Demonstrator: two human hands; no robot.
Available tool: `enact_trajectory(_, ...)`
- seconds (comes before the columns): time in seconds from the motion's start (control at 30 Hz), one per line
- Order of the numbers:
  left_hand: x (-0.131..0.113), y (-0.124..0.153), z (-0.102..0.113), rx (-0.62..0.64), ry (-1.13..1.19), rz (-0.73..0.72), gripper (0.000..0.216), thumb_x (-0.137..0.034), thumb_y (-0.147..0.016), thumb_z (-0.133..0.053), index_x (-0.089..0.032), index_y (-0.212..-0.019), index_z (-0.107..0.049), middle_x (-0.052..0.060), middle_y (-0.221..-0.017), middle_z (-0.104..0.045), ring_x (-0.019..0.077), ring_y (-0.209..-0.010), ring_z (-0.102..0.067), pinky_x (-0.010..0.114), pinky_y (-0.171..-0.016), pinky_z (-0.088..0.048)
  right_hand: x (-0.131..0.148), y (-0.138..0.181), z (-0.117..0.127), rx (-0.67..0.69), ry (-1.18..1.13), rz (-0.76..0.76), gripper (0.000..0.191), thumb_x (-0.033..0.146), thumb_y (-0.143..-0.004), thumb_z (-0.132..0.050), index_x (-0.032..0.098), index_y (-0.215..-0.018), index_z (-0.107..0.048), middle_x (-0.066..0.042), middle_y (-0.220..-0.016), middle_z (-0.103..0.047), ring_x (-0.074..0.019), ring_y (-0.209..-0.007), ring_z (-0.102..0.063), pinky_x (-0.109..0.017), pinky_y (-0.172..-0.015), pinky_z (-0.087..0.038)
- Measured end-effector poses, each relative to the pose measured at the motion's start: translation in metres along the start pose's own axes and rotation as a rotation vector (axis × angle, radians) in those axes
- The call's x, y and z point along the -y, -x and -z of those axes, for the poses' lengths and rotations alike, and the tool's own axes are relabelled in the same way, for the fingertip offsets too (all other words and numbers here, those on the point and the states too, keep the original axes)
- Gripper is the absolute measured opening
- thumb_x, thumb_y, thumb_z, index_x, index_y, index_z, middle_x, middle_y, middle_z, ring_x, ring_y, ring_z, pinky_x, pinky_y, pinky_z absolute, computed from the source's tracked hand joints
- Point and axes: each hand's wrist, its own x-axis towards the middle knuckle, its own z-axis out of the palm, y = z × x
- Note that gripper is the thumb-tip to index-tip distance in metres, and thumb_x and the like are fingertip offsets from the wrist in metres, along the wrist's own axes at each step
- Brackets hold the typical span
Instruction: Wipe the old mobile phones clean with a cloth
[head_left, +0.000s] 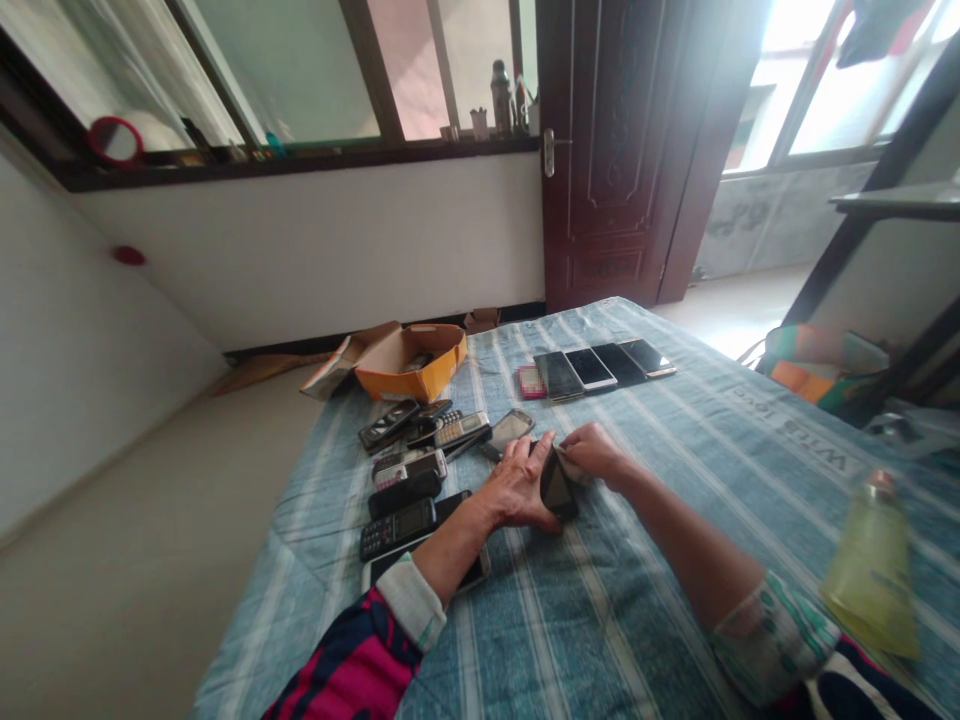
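Nearest, two sleeves are crossing the lower edge: the left, pink and navy (352,655), is ending in a pale cuff (414,598), while the right (776,635) is showing a pale cuff with green marks. Off to the right, a yellow bottle (874,575) is standing on a blue striped cloth (525,650).

Beyond the sleeves, the left hand (514,490) is holding a dark phone (556,488) between its thumb and fingers, low over the middle of the cloth. The right hand (596,455) is curling, nearly closed, at the phone's right edge, its fingertips pinching a pale scrap (574,472); its material is too small to tell.

Left of the left hand, a white-edged phone (373,573) is lying partly under the forearm, and a keypad phone (397,528) is resting just past it. A dark case (405,493) is coming next, then a jumble of older phones (457,430) is overlapping.

Farther right, four flat phones (591,369) are lying side by side, with a small pink thing (532,381) at their left end. An orange box (435,378) is sitting open at the far left of the cloth. Behind, a brown door (615,150) is standing beside a white wall (322,240).
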Motion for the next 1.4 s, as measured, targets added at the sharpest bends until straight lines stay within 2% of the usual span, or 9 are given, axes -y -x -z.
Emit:
enact_trajectory(0.37, -0.011, 0.009, -0.004, -0.099, -0.014, 0.102, 0.133, -0.046, -0.04, -0.083, -0.02, -0.152, -0.016, 0.015, -0.137, -0.037, 0.0409, -0.131, -0.033, 0.047, -0.108, -0.035, -0.011, 0.039, 0.007, 0.11, 0.145, -0.024, 0.015, 0.014, -0.056, -0.046, 0.015, -0.043, -0.055, 0.006, -0.039, -0.034, -0.0066, -0.041, -0.031, -0.022, -0.042, -0.019)
enact_trajectory(0.67, -0.026, 0.013, -0.003, -0.059, -0.074, 0.226, 0.128, -0.053, -0.043, -0.078, -0.018, -0.151, -0.018, 0.017, -0.135, -0.04, 0.0428, -0.127, -0.037, 0.048, -0.106, -0.036, -0.019, 0.058, 0.015, 0.144, 0.293, 0.086, 0.02, 0.011, -0.056, -0.049, 0.015, -0.037, -0.048, 0.006, -0.04, -0.024, -0.0063, -0.045, -0.031, -0.023, -0.045, -0.016)
enact_trajectory(0.8, -0.036, 0.014, -0.003, -0.058, -0.111, 0.299, 0.125, -0.055, -0.045, -0.077, -0.016, -0.149, -0.021, 0.02, -0.135, -0.042, 0.0459, -0.125, -0.039, 0.051, -0.102, -0.038, -0.02, 0.059, 0.019, 0.118, 0.325, 0.137, 0.021, 0.014, -0.062, -0.051, 0.014, -0.042, -0.057, 0.004, -0.04, -0.034, -0.007, -0.044, -0.035, -0.023, -0.046, -0.019)
enact_trajectory(0.9, -0.042, 0.016, -0.005, -0.064, -0.124, 0.353, 0.121, -0.062, -0.048, -0.075, -0.016, -0.148, -0.023, 0.022, -0.136, -0.041, 0.047, -0.124, -0.04, 0.054, -0.099, -0.038, -0.021, 0.059, 0.021, 0.003, 0.289, 0.176, 0.023, 0.017, -0.067, -0.049, 0.014, -0.052, -0.066, 0.003, -0.044, -0.046, -0.0099, -0.05, -0.045, -0.022, -0.047, -0.024)
enact_trajectory(1.0, -0.046, 0.021, -0.006, -0.057, -0.144, 0.369, 0.117, -0.071, -0.051, -0.071, -0.016, -0.145, -0.028, 0.024, -0.135, -0.042, 0.047, -0.123, -0.041, 0.055, -0.097, -0.038, -0.021, 0.059, 0.021, -0.082, 0.254, 0.172, 0.027, 0.022, -0.071, -0.048, 0.014, -0.058, -0.07, 0.002, -0.047, -0.05, -0.0115, -0.055, -0.049, -0.021, -0.05, -0.027)
enact_trajectory(1.1, -0.043, 0.027, 0.0, -0.017, -0.173, 0.344, 0.113, -0.071, -0.049, -0.074, -0.018, -0.14, -0.036, 0.022, -0.132, -0.046, 0.0452, -0.121, -0.045, 0.053, -0.095, -0.042, -0.021, 0.059, 0.02, -0.097, 0.24, 0.155, 0.029, 0.022, -0.072, -0.048, 0.014, -0.067, -0.075, 0.001, -0.052, -0.057, -0.0127, -0.059, -0.054, -0.021, -0.051, -0.029)
enact_trajectory(1.2, -0.033, 0.028, 0.01, 0.037, -0.186, 0.258, 0.108, -0.062, -0.049, -0.08, -0.019, -0.139, -0.039, 0.021, -0.136, -0.044, 0.0449, -0.124, -0.045, 0.053, -0.097, -0.042, -0.021, 0.059, 0.017, -0.102, 0.204, 0.142, 0.032, 0.02, -0.071, -0.047, 0.015, -0.076, -0.078, 0.001, -0.06, -0.065, -0.0146, -0.064, -0.059, -0.021, -0.055, -0.033)
enact_trajectory(1.3, -0.02, 0.019, 0.017, 0.103, -0.183, 0.069, 0.109, -0.046, -0.048, -0.085, -0.018, -0.142, -0.038, 0.022, -0.147, -0.035, 0.0429, -0.135, -0.033, 0.053, -0.107, -0.036, -0.023, 0.058, 0.016, -0.119, 0.19, 0.155, 0.033, 0.018, -0.07, -0.048, 0.016, -0.081, -0.079, 0.0, -0.067, -0.07, -0.0162, -0.069, -0.062, -0.021, -0.058, -0.036)
enact_trajectory(1.4, -0.007, 0.004, 0.018, 0.193, -0.132, -0.029, 0.112, -0.045, -0.047, -0.085, -0.022, -0.144, -0.035, 0.02, -0.155, -0.025, 0.0432, -0.143, -0.02, 0.06, -0.111, -0.026, -0.024, 0.057, 0.016, -0.115, 0.204, 0.181, 0.033, 0.017, -0.071, -0.048, 0.018, -0.083, -0.079, 0.0, -0.071, -0.072, -0.0171, -0.072, -0.064, -0.022, -0.06, -0.037)
